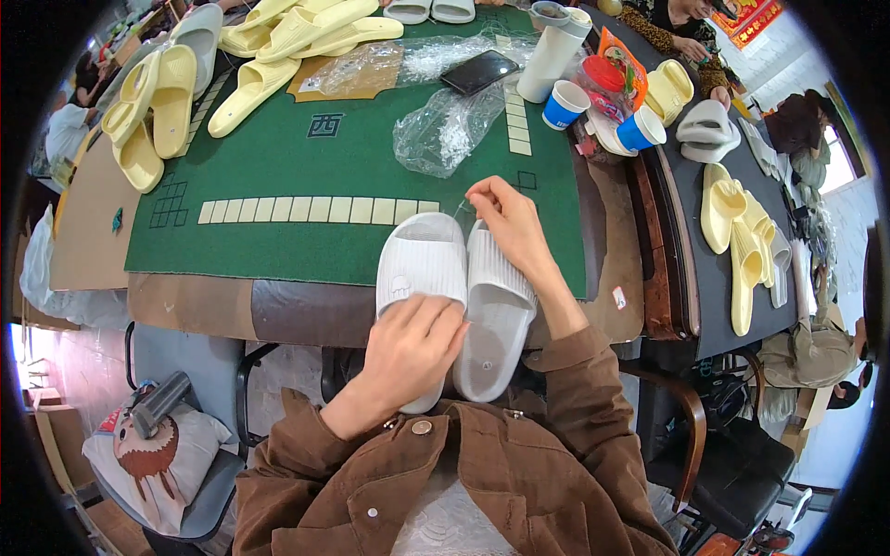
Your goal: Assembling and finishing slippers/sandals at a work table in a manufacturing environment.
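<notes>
Pair of pale grey slippers (493, 347) side by side at the table's near edge, right of its middle, toes toward the far edge, heels reaching past the near one. Left hand (417, 341) half curled over the left slipper, fingers bent at the rear of its ribbed strap; cannot tell if it grips. Right hand (510, 221) above the right slipper's toe, thumb and forefinger pinched together on a thin clear strand (464, 206). Beneath, a green mat (260, 171) on the table (218, 304), with a printed row of cream rectangles (315, 210) beyond the slippers. Farther in: crumpled clear plastic (422, 139), black phone (479, 71). Toward the far right corner, white tumbler (551, 63) and two blue-and-white paper cups (564, 107). Yellow slippers (301, 39) heaped toward the far left corner. Past the right edge, a dark second table (691, 199) carries more yellow slippers (744, 243).
</notes>
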Demonstrator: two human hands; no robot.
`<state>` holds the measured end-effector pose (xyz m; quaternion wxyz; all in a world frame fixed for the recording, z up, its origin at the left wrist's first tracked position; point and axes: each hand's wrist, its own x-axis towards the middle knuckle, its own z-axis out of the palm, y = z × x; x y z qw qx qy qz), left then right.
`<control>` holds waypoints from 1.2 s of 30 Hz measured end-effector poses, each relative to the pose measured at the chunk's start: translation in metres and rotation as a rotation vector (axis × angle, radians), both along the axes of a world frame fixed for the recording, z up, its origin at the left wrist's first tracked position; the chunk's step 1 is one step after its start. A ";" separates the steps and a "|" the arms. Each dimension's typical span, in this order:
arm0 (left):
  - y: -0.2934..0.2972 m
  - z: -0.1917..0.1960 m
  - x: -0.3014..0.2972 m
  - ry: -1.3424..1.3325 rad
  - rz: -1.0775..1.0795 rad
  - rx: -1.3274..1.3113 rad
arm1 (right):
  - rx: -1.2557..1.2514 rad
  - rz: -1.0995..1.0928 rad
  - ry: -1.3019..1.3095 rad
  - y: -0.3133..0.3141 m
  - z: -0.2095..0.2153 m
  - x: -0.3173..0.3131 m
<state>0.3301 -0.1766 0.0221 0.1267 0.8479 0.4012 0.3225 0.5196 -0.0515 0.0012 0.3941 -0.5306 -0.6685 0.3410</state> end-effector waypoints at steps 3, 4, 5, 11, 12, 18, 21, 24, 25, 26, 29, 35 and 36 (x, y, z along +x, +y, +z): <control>0.025 0.003 0.008 -0.077 0.031 0.140 | 0.025 -0.028 -0.099 0.001 -0.005 -0.002; 0.033 0.002 0.012 -0.090 0.051 0.181 | 0.033 -0.032 -0.128 0.001 -0.006 -0.002; 0.039 0.000 0.013 -0.101 0.073 0.221 | 0.034 -0.031 -0.128 0.001 -0.006 -0.004; 0.077 -0.010 0.021 0.051 0.183 0.082 | 0.072 -0.001 -0.414 0.001 -0.004 -0.007; 0.083 -0.015 0.025 0.030 0.201 0.101 | 0.073 -0.002 -0.415 0.001 -0.003 -0.007; 0.101 -0.016 0.032 -0.094 0.152 -0.144 | 0.300 -0.053 -0.316 -0.002 0.008 -0.009; 0.104 -0.017 0.034 -0.193 0.154 -0.217 | 0.296 -0.052 -0.350 -0.003 0.016 -0.006; 0.103 -0.020 0.032 -0.241 0.147 -0.285 | 0.271 -0.043 -0.399 -0.004 0.018 -0.002; 0.102 -0.021 0.032 -0.263 0.126 -0.287 | 0.281 -0.026 -0.387 -0.003 0.014 0.000; 0.101 -0.023 0.032 -0.264 0.126 -0.287 | 0.292 -0.010 -0.377 -0.003 0.014 0.002; 0.097 -0.025 0.034 -0.342 0.131 -0.247 | 0.359 0.007 -0.394 0.000 0.017 0.007; 0.093 -0.025 0.032 -0.236 -0.001 -0.099 | 0.307 0.095 -0.487 0.010 0.037 0.025; 0.091 -0.024 0.033 -0.249 0.022 -0.158 | 0.307 0.090 -0.490 0.013 0.037 0.030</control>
